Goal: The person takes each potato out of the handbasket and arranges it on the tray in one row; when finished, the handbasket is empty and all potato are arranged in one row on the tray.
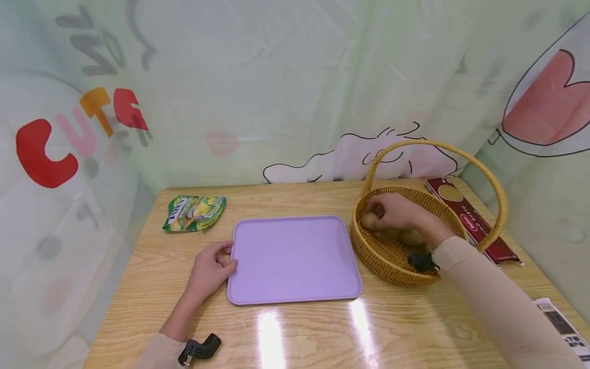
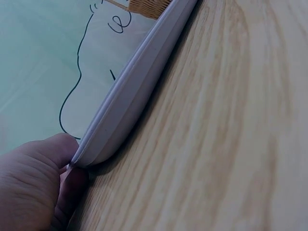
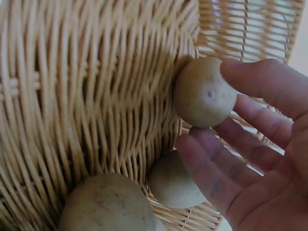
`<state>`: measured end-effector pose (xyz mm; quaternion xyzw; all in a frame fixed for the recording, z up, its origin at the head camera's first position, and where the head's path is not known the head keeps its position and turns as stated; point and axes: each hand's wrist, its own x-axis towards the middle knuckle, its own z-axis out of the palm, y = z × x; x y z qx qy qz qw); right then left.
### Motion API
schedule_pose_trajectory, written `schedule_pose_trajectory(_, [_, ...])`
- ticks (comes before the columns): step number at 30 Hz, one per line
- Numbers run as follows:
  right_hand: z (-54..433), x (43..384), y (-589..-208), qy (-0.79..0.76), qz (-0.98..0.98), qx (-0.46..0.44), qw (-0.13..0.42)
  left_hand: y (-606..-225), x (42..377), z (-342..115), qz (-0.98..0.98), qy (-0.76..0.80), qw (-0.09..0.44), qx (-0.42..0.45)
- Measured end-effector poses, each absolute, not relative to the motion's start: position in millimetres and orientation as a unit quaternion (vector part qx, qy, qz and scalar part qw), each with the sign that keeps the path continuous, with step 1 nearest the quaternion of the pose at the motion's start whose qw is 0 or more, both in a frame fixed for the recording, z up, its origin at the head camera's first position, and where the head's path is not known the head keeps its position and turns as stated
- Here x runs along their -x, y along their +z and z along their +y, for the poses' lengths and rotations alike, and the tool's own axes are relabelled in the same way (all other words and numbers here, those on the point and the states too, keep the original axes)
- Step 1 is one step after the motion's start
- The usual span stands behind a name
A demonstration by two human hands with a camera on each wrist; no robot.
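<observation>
A lilac tray (image 1: 292,261) lies on the wooden table. At its left edge my left hand (image 1: 212,269) pinches the rim, thumb on top and fingers curled beneath; the left wrist view shows this grip close up. My right hand (image 1: 397,211) reaches down into a round wicker basket (image 1: 387,264). Between thumb and fingers it holds a potato (image 3: 202,94) by the basket's wall. Below that, a second potato (image 3: 174,180) lies near the fingertips, and a larger potato (image 3: 108,204) with dark specks sits closer to the camera.
The basket's tall handle (image 1: 498,200) arches over the right forearm. A dark red pasta packet (image 1: 475,220) lies behind the basket. At the back left is a green snack bag (image 1: 193,212). A printed sheet (image 1: 564,328) lies at the right edge.
</observation>
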<state>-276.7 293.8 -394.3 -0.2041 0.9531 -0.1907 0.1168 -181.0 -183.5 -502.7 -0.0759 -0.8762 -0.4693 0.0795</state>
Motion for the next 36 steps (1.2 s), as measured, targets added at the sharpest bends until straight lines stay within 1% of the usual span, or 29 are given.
schedule_pose_trajectory(7, [288,273,-397,-0.158,0.956,0.218,0.121,-503,181,-184,-0.877,-0.468,0.075,0.076])
schedule_pose_trajectory(15, [286,271,-398,-0.162,0.96,0.189,0.125,-505,182,-184,-0.876,-0.471,0.073,0.078])
schedule_pose_trajectory(23, [294,267,-386,-0.179,0.96,0.198,0.09,-504,181,-184,-0.876,-0.47,0.071,0.076])
schedule_pose_trajectory(36, [296,251,-362,-0.187,0.959,0.203,0.067,-503,181,-184,-0.88,-0.462,0.075,0.077])
